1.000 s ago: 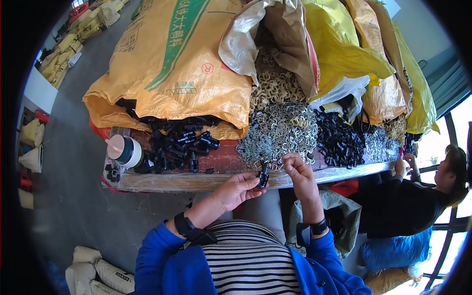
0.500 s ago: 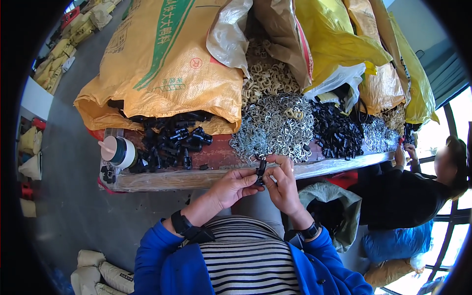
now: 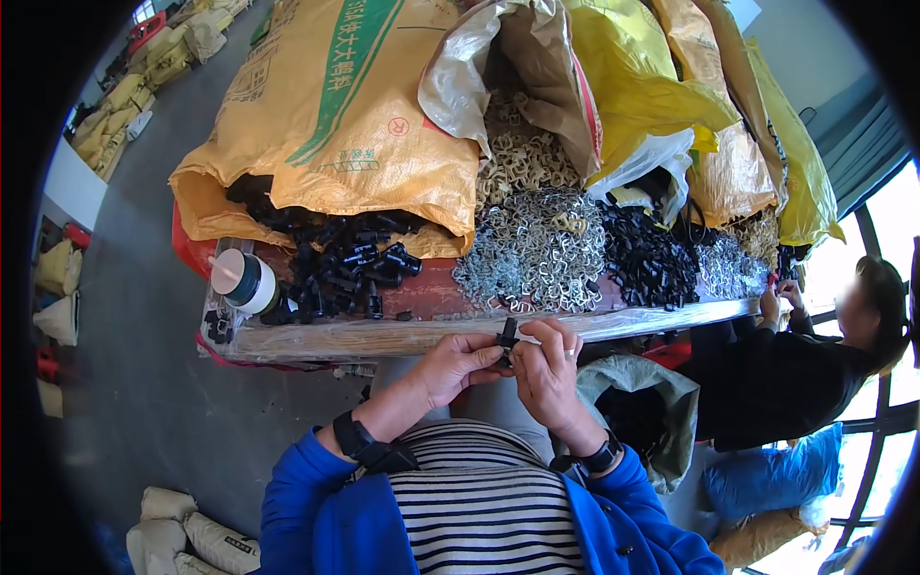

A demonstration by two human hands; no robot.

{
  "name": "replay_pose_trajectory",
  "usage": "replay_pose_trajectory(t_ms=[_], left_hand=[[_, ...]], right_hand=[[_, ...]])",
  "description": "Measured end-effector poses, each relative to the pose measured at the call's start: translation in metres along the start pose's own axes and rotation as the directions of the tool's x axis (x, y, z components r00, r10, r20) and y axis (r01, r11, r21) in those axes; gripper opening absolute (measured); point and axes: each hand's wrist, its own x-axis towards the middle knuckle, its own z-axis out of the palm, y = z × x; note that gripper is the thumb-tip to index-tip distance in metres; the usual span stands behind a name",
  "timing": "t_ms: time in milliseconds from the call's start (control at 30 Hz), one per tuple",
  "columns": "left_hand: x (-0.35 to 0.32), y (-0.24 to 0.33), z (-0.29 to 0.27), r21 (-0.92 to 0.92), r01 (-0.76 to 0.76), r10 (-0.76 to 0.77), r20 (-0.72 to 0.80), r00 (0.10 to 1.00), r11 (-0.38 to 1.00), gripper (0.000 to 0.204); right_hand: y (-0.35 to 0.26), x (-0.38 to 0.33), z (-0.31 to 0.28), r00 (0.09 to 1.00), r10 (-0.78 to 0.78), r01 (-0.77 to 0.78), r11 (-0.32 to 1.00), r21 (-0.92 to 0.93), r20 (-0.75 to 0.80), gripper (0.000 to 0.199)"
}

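My left hand (image 3: 458, 366) and my right hand (image 3: 547, 373) meet in front of my chest, both pinching one small black plastic part (image 3: 506, 336) just below the wooden table edge (image 3: 383, 337). Right behind the hands lies a heap of silver metal clips (image 3: 537, 251). A pile of black plastic parts (image 3: 347, 261) spills from a yellow woven sack (image 3: 335, 115) to the left of it. Whether a clip is also held I cannot tell.
A white and dark tape roll (image 3: 241, 278) stands at the table's left end. More black parts (image 3: 652, 259) and several yellow sacks (image 3: 671, 86) fill the right. A person in black (image 3: 795, 374) works at the right end. An open grey bag (image 3: 637, 402) sits by my right knee.
My right hand came back from the clip heap and down to meet the left hand; both now close together on the black part, lower and nearer my body.
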Motion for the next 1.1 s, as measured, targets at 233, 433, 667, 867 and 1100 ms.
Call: replay_pose_trajectory(t_ms=[233,433,667,867,1100], left_hand=[[0.005,0.003,-0.001,0.151,-0.009,0.015,-0.038,0.999,0.988,0.024],[0.017,0.003,-0.005,0.225,-0.022,0.04,-0.076,0.996,0.974,0.022],[0.02,0.002,-0.006,0.177,-0.004,0.011,-0.037,0.999,0.984,0.021],[0.013,-0.002,0.0,0.085,0.017,-0.02,0.038,0.999,0.996,0.021],[0.007,-0.006,0.002,0.054,0.002,-0.005,0.038,0.999,0.999,0.024]], right_hand=[[0.008,0.002,0.009,0.997,-0.032,0.035,0.999,-0.039,0.07,0.016],[0.016,0.005,0.018,0.991,0.016,-0.001,0.994,-0.112,0.131,0.017],[0.022,0.004,0.015,0.989,0.082,-0.087,0.996,0.029,0.122,0.015],[0.023,-0.004,0.007,0.988,0.132,-0.146,0.964,0.224,0.074,0.016],[0.022,-0.011,0.007,0.997,-0.078,0.076,0.991,0.107,0.016,0.019]])
